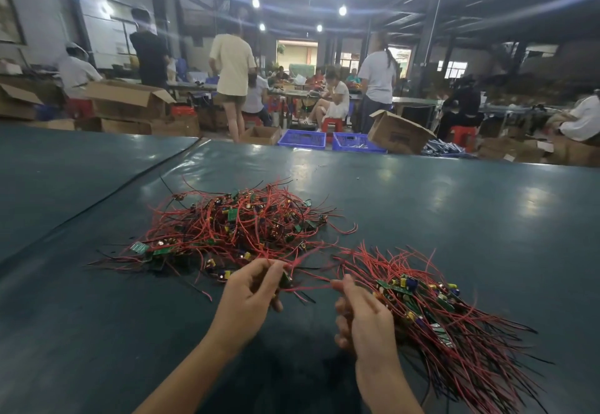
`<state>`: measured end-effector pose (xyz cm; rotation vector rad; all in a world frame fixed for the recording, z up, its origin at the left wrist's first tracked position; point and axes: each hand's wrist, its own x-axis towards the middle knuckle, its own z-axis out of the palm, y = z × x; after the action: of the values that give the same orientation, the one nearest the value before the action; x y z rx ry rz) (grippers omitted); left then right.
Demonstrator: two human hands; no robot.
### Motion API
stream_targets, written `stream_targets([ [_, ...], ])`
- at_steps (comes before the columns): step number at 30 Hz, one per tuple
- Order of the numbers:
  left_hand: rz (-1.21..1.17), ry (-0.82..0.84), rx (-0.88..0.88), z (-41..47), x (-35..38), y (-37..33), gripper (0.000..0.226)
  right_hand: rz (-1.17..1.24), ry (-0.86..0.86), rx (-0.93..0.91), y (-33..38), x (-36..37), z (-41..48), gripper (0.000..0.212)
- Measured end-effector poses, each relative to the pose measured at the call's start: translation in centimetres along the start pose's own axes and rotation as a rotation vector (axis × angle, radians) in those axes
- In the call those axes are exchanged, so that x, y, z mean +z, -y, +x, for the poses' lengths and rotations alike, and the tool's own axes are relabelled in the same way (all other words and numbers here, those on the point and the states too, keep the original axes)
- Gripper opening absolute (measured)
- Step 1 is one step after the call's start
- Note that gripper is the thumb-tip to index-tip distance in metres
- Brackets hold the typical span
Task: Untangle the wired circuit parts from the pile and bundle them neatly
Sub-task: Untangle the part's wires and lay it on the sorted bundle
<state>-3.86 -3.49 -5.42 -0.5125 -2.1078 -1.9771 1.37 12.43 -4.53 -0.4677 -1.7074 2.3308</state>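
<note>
The left hand (250,287) pinches a small dark green circuit board (286,279) between the thumb and curled fingertips. From that board a thin red wire (308,287) runs sideways to the right hand (362,313). Its thumb and forefinger close on the wire's far end, and its other fingers curl loosely underneath.

More red leads rise from the left-hand grip and reach into the tangled pile of red and black wires and green boards (233,228). That pile lies just beyond both hands, mostly on the left hand's side.

Against the outer edge of the right hand lies the sorted bundle of boards with red and black wires (448,322). Its boards are gathered near the knuckles, and its wires fan outward and back toward the person.

Everything rests on the dark teal tabletop (454,206). Well beyond the pile, past the table's far edge, stand two blue plastic crates (302,139) and open cardboard boxes (399,136), with several people (232,66) at other benches.
</note>
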Motion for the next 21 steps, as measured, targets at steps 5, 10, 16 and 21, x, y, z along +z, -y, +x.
stream_targets([
  [5,0.054,0.204,0.007,-0.9,1.0,0.1,0.032,-0.064,0.176,-0.11,-0.5,1.2,-1.1,0.011],
  [10,0.099,0.219,-0.024,-1.0,0.8,-0.2,0.034,-0.07,0.111,-0.15,-0.7,1.5,-0.9,0.015],
  [16,0.359,-0.081,0.007,-0.1,-0.8,0.4,0.037,-0.094,-0.025,-0.173,-1.2,0.7,-0.1,0.031],
  [21,0.498,-0.353,-0.041,1.1,-3.7,0.9,0.038,0.038,-0.055,-0.164,-0.7,0.3,-0.1,0.038],
])
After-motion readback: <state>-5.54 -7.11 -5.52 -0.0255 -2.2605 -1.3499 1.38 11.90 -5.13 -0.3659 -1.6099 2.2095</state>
